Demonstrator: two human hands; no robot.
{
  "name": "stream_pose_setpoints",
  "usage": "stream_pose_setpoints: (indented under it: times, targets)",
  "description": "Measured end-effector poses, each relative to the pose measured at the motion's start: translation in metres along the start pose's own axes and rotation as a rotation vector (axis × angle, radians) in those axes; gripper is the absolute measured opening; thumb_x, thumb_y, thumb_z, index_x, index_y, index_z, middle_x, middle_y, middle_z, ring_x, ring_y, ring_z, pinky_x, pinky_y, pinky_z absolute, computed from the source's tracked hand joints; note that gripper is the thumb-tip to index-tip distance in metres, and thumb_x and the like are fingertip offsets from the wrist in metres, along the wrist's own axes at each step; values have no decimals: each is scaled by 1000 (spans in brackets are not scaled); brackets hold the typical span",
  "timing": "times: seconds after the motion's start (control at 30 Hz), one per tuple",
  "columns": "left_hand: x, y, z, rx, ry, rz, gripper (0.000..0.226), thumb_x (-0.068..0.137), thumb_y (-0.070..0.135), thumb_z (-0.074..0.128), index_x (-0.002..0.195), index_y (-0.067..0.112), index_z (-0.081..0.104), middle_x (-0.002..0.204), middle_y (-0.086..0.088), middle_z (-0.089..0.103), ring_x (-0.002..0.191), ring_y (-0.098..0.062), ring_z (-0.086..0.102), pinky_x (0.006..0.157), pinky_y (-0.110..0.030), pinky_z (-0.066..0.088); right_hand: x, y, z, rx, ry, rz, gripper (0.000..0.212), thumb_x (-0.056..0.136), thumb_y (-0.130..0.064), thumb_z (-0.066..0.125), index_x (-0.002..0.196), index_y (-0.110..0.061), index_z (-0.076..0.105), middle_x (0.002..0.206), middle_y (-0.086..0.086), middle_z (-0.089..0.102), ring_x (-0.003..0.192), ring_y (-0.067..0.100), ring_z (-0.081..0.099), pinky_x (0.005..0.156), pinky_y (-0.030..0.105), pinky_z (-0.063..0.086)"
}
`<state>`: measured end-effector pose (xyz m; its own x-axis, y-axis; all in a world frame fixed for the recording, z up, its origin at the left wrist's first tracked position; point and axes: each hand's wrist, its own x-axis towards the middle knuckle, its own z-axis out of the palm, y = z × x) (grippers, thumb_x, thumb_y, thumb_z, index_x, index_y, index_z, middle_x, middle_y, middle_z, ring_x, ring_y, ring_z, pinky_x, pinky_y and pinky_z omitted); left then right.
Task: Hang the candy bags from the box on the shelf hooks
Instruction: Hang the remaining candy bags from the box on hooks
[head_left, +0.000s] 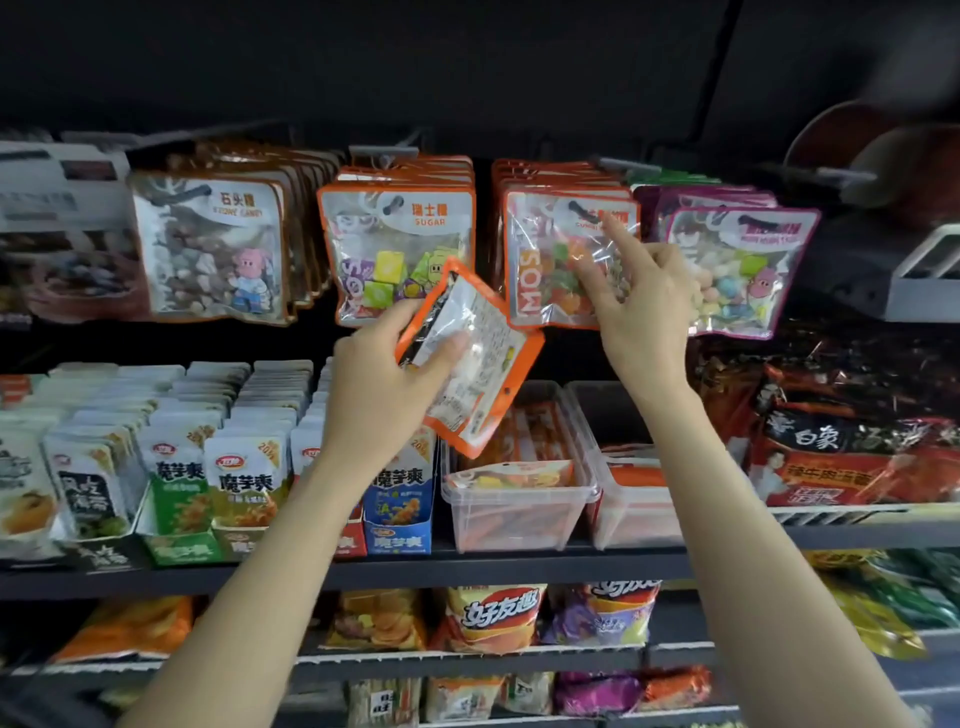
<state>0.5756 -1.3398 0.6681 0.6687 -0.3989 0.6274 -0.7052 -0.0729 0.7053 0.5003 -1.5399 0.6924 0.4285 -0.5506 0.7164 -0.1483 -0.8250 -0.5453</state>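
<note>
The left hand grips an orange-edged candy bag, thumb across its back, holding it tilted with the printed back side facing out, in front of the shelf and just below the hanging rows. The right hand is raised with its forefinger straight, the tip touching the top of the front orange bag hanging on a hook; the other fingers are loosely curled against that bag's clear front. To the left hang a row of orange sugar bags and a row of stone candy bags; to the right, purple bags. Below the hands, a clear plastic box stands on the shelf with orange bags inside.
</note>
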Motion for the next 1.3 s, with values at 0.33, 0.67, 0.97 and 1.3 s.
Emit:
stream_pose_setpoints:
  times: [0.33,0.67,0.97,1.3]
  targets:
    - [-6,5,-27,-243,-84,-136,16,87,20,68,99,30,66,97,9,73,89,-7,70,74,-24,55,4,2,11,-574,-105,-109,55,103,-41,36,154,-26,20,105,20,56,76,35,55,59,36,32]
    - [-10,16,8,-653,39,-311,44,85,31,71,126,24,58,126,4,64,120,-17,58,102,-48,46,-84,-18,-34,479,-152,152,34,95,-35,56,127,-26,57,111,-9,68,102,2,64,87,32,56]
    - [-16,22,22,-684,-432,-441,37,81,21,63,117,17,61,91,0,75,79,-11,72,61,-19,55,-73,11,-65,279,-207,-402,19,87,-13,67,100,-27,66,149,3,38,141,18,34,111,35,35]
    - [8,45,10,-540,-327,9,47,84,49,64,125,41,43,132,11,55,113,-7,60,91,-24,52,-20,-1,-77,427,-141,-130,28,83,-19,75,97,-30,54,92,-11,66,79,0,65,66,18,52]
